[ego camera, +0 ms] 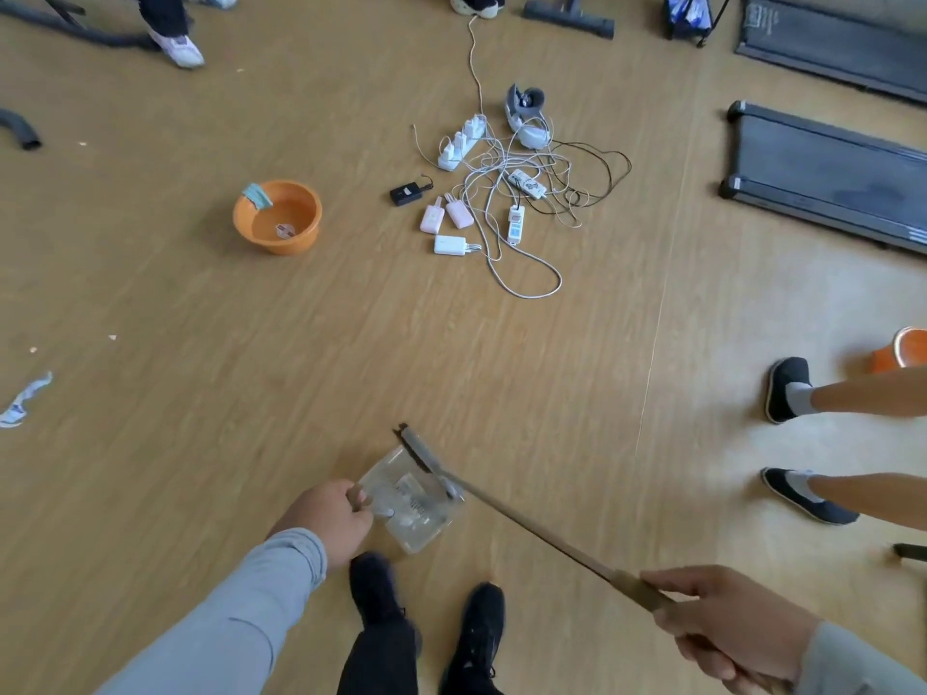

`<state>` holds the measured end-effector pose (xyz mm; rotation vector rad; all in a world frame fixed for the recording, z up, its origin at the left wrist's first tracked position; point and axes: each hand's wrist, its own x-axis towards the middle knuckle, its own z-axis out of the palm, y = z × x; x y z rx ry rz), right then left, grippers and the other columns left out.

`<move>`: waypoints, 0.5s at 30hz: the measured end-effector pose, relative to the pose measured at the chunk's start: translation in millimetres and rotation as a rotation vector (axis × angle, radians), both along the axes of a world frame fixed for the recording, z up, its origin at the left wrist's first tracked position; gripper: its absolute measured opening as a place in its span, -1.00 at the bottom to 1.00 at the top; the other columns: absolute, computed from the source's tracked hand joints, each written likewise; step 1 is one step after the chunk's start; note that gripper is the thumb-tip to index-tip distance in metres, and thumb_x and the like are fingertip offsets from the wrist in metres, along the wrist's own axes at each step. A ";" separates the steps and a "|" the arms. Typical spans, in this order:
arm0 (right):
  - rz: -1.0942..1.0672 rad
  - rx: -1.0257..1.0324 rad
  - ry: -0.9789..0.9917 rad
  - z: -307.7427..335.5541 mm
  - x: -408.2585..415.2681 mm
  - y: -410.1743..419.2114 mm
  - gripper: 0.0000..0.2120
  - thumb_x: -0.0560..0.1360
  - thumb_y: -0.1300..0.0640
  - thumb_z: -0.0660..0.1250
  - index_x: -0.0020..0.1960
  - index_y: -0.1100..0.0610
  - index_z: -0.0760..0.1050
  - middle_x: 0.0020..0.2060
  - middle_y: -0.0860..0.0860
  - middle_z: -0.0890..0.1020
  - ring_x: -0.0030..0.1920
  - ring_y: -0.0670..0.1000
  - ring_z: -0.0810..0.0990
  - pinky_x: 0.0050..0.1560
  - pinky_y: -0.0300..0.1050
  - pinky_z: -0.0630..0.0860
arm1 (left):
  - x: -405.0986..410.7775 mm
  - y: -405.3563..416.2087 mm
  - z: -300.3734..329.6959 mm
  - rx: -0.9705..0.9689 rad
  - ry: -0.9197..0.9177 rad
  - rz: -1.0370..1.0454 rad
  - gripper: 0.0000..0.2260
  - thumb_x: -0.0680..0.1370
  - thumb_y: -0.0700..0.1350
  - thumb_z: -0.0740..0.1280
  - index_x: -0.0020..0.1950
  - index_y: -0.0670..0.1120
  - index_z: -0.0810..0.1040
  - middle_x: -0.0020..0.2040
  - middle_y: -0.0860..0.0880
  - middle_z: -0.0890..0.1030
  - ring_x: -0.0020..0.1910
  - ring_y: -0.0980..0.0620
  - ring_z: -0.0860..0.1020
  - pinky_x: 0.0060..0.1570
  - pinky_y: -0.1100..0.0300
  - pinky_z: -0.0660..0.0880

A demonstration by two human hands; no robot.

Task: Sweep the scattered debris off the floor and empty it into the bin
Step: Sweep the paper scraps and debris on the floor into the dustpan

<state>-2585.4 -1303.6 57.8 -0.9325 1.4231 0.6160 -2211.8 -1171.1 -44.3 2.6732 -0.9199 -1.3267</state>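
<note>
My left hand (328, 519) grips the handle of a clear plastic dustpan (414, 499) resting on the wooden floor just ahead of my feet. My right hand (722, 629) is closed on the long brown handle of a broom (526, 524), whose narrow dark head (419, 451) lies across the dustpan's mouth. Pale scraps sit inside the dustpan. A torn white and blue paper scrap (22, 401) lies at the far left, with small crumbs (111, 337) nearby. An orange basin (277, 215) holding a bit of paper stands further out to the left.
A tangle of white cables, power strips and chargers (501, 193) lies ahead in the middle. Treadmills (827, 173) are at the right. Another person's legs and dark shoes (790, 388) stand at the right, next to an orange container (903, 351). More feet are at the top.
</note>
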 end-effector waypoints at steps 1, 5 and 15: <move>-0.003 -0.017 -0.003 6.3 6.3 -2.6 -0.67 0.55 0.23 0.34 0.27 -0.05 0.53 -0.35 0.16 0.56 -0.48 0.02 0.37 -0.48 -0.17 0.28 | 7.0 1.8 2.1 0.000 0.007 0.002 -0.83 0.60 0.00 0.26 -0.16 0.01 0.53 -0.28 0.02 0.58 -0.31 0.01 0.54 -0.35 0.17 0.39; 0.012 -0.199 0.048 7.7 53.0 -17.2 -0.66 0.57 0.20 0.32 0.28 -0.10 0.49 -0.42 0.11 0.53 -0.52 0.01 0.34 -0.50 -0.18 0.26 | 50.2 -8.1 12.1 0.003 0.013 0.054 -0.84 0.59 0.00 0.28 -0.02 -0.03 0.61 -0.16 -0.01 0.65 -0.19 -0.02 0.60 -0.19 0.16 0.49; 0.325 -0.440 0.173 -97.3 240.1 -109.4 -0.59 0.56 0.24 0.13 0.35 0.05 0.50 -0.25 0.06 0.58 -0.38 0.10 0.50 -0.43 -0.16 0.43 | 119.8 -67.8 -10.6 -0.034 0.055 0.240 -0.97 0.53 -0.07 0.37 -0.09 0.04 0.54 -0.20 0.04 0.62 -0.22 0.00 0.60 -0.24 0.17 0.49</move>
